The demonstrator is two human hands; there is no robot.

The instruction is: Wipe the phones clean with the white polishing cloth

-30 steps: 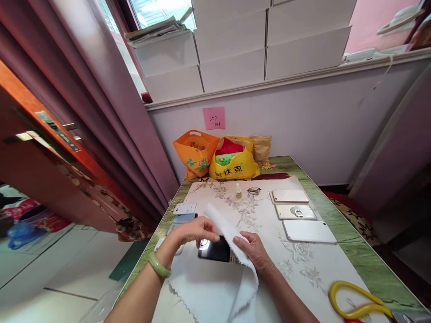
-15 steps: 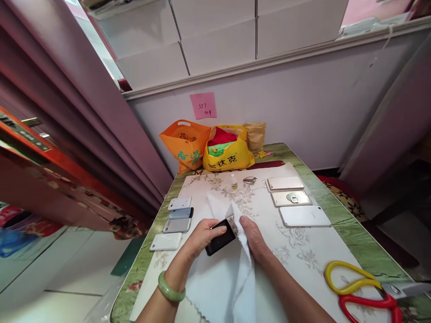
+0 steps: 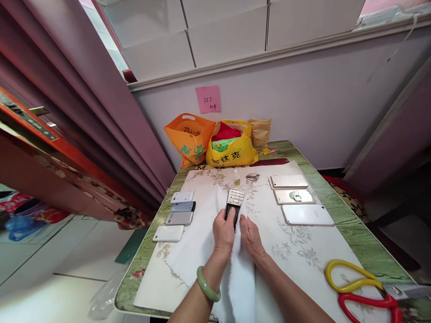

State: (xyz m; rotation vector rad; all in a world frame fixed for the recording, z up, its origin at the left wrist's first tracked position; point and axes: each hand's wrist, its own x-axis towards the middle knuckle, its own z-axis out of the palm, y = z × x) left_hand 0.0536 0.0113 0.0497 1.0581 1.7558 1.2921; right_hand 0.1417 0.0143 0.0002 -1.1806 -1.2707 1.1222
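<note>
My left hand [image 3: 222, 233], with a green bangle on its wrist, grips a black button phone [image 3: 235, 198]. Its thumb lies over the dark screen, and the pale keypad points away from me. My right hand [image 3: 251, 235] is closed on the edge of a white cloth [image 3: 242, 282] just right of the phone. That cloth hangs down between my forearms and spreads under my left hand. Beyond the phone stand a small clear bottle [image 3: 236, 178] and a pair of glasses [image 3: 252, 177].
Several phones [image 3: 179, 218] line the table's left side; three more, including a white phone [image 3: 307, 215], lie on the right. Large scissors [image 3: 365, 287] rest at the front right. An orange bag [image 3: 189, 139], a yellow bag [image 3: 232, 152] and a brown pouch [image 3: 261, 132] stand against the wall.
The button phone has turned from tilted sideways to nearly upright in my view, its keypad now facing up. My left hand has moved right with it, closer to my right hand.
</note>
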